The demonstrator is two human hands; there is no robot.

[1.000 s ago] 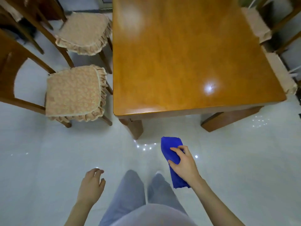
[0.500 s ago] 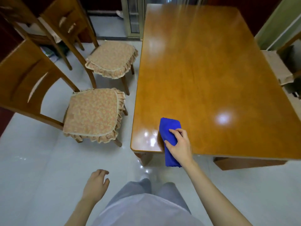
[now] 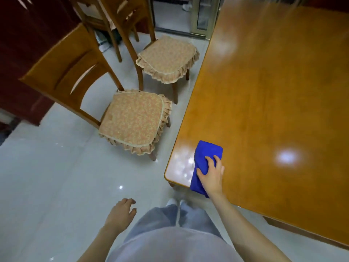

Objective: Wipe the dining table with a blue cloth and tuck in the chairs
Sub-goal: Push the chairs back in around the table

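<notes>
Right hand (image 3: 210,173) of mine presses the folded cloth (image 3: 204,163) flat on the bench (image 3: 273,103) corner, fingers spread over it. Left hand (image 3: 120,214) hangs loosely open, empty; two chairs (image 3: 132,118) stand beyond it.

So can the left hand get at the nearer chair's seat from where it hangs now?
Probably yes. The left hand hangs empty over bare floor, with nothing between it and the nearer chair, though a step or lean forward looks needed.

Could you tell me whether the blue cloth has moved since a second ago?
Yes. The blue cloth, under the right hand, went from hanging over the floor up onto the near left corner of the dining table.
</notes>
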